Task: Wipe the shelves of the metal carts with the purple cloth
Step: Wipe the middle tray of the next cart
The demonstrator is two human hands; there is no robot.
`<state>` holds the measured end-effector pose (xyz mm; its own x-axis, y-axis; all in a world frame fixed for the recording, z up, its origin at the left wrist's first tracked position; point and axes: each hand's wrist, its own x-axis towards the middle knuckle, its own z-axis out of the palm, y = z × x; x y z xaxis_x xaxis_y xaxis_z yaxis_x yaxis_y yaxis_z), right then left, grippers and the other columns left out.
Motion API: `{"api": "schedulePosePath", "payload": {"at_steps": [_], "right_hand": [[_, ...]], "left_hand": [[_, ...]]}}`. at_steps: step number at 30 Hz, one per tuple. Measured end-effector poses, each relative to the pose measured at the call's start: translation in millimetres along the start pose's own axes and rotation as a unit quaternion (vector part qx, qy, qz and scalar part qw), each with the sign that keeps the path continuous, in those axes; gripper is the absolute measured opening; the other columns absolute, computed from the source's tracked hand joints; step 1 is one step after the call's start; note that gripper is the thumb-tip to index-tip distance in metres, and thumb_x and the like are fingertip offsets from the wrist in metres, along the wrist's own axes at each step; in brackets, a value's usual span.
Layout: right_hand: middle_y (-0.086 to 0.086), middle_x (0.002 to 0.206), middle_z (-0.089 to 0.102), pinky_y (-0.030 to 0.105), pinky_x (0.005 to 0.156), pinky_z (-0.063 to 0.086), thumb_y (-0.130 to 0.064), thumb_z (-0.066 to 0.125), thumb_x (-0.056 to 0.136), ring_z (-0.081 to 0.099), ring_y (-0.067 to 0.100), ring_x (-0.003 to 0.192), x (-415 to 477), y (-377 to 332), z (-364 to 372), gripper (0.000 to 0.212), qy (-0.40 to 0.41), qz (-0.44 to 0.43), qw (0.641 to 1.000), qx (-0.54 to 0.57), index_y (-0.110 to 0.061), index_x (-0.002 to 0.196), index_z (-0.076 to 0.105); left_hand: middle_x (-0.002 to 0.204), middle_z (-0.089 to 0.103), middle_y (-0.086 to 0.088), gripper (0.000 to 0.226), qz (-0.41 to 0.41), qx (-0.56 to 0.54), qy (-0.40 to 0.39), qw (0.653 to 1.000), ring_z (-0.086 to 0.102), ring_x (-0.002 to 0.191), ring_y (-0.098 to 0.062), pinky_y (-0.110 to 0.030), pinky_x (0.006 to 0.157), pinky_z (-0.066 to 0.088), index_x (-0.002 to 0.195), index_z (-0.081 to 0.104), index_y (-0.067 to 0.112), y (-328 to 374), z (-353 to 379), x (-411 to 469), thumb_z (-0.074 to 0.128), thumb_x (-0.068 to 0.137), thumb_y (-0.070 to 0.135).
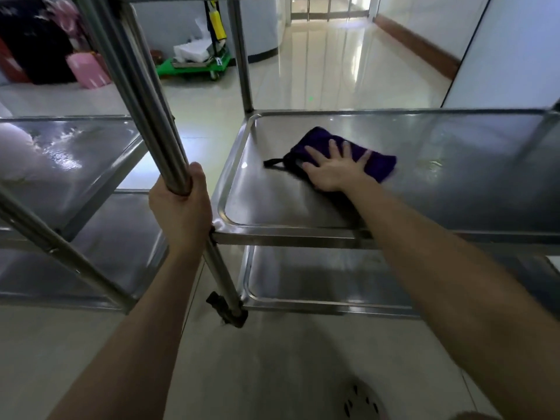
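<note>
A round drain (362, 401) sits in the pale tiled floor (272, 359) nearest the viewer, in front of two steel carts side by side. The left hand (181, 204) wraps tightly round an upright post (145, 95) at the right cart's near corner, while the right hand (336, 168) lies flat, fingers spread, pressing the purple cloth (380, 165) onto that cart's middle shelf (454, 177), towards its left end. Beyond, a glossy corridor (333, 65) recedes past a green trolley (194, 66) and a pink bin (88, 69).

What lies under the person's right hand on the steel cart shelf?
A folded purple cloth, pressed flat by the right hand, its black loop poking out leftward. The shiny steel shelf beneath the cloth is covered.
</note>
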<state>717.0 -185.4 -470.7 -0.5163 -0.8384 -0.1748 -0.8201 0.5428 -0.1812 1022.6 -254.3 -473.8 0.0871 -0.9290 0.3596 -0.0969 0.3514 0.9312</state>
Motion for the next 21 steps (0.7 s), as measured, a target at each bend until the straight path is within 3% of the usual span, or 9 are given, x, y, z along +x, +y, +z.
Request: {"api": "schedulePosePath", "payload": {"at_steps": [3, 6, 10, 14, 16, 18, 21], "right_hand": [[0.007, 0.181, -0.011, 0.082, 0.11, -0.023, -0.086, 0.011, 0.096, -0.016, 0.042, 0.164, -11.4, -99.7, 25.6, 0.076, 0.007, -0.094, 0.995, -0.022, -0.057, 0.167, 0.006], [0.005, 0.182, -0.007, 0.078, 0.114, -0.023, -0.091, 0.01, 0.093, -0.012, 0.04, 0.165, -30.2, -126.8, 37.0, 0.081, 0.008, -0.135, 0.991, -0.006, -0.057, 0.167, 0.009], [-0.005, 0.182, -0.006, 0.071, 0.122, -0.017, -0.096, 0.015, 0.087, -0.011, 0.028, 0.167, -38.0, -38.9, 20.4, 0.086, 0.019, -0.073, 0.997, 0.01, -0.06, 0.165, 0.011], [-0.002, 0.182, -0.006, 0.074, 0.124, -0.013, -0.094, 0.017, 0.09, -0.009, 0.03, 0.167, -61.2, 116.9, -10.6, 0.085, 0.031, 0.116, 0.992, 0.03, -0.057, 0.167, 0.009], [0.002, 0.182, -0.006, 0.075, 0.123, -0.013, -0.09, 0.018, 0.095, -0.01, 0.033, 0.166, -72.7, 155.5, -19.0, 0.083, 0.04, 0.185, 0.981, 0.039, -0.054, 0.169, 0.01], [0.006, 0.182, -0.006, 0.078, 0.121, -0.013, -0.086, 0.016, 0.099, -0.01, 0.037, 0.166, -70.1, 133.9, -14.0, 0.08, 0.058, 0.203, 0.977, 0.034, -0.05, 0.17, 0.01], [0.008, 0.182, -0.003, 0.08, 0.118, -0.016, -0.082, 0.015, 0.1, -0.009, 0.039, 0.166, -59.0, 20.2, 9.7, 0.078, 0.069, 0.077, 0.994, 0.019, -0.048, 0.17, 0.013]], "left_hand": [[0.067, 0.052, -0.034, 0.05, 0.005, -0.001, 0.007, 1.0, 0.057, 0.059, -0.052, -0.062, 0.053, 0.052, 0.074, 0.049, 0.014, -4.2, 2.2, 3.2, 0.072, 0.094, 0.052], [0.066, 0.055, -0.03, 0.048, 0.006, -0.008, 0.015, 1.0, 0.06, 0.059, -0.049, -0.061, 0.055, 0.053, 0.071, 0.054, 0.015, -6.5, 2.5, 3.9, 0.072, 0.095, 0.052], [0.067, 0.053, -0.033, 0.054, 0.003, -0.007, 0.005, 1.0, 0.059, 0.059, -0.051, -0.061, 0.054, 0.053, 0.076, 0.051, 0.01, -7.8, 3.9, 4.3, 0.073, 0.095, 0.055], [0.067, 0.055, -0.031, 0.049, 0.001, -0.005, 0.001, 1.0, 0.061, 0.059, -0.051, -0.061, 0.053, 0.053, 0.074, 0.055, 0.017, -8.2, 5.4, 2.9, 0.075, 0.095, 0.056], [0.064, 0.057, -0.025, 0.045, 0.001, 0.0, 0.006, 1.0, 0.061, 0.057, -0.05, -0.061, 0.051, 0.053, 0.072, 0.058, 0.021, -9.2, 7.9, 0.0, 0.074, 0.094, 0.056], [0.062, 0.058, -0.021, 0.045, 0.002, 0.003, 0.016, 1.0, 0.062, 0.056, -0.047, -0.06, 0.05, 0.053, 0.07, 0.059, 0.021, -10.6, 10.9, -1.6, 0.074, 0.094, 0.056], [0.064, 0.059, -0.022, 0.047, -0.005, 0.015, 0.02, 1.0, 0.062, 0.056, -0.045, -0.06, 0.052, 0.055, 0.071, 0.057, 0.016, -9.9, 12.0, -1.6, 0.072, 0.094, 0.055]]}}
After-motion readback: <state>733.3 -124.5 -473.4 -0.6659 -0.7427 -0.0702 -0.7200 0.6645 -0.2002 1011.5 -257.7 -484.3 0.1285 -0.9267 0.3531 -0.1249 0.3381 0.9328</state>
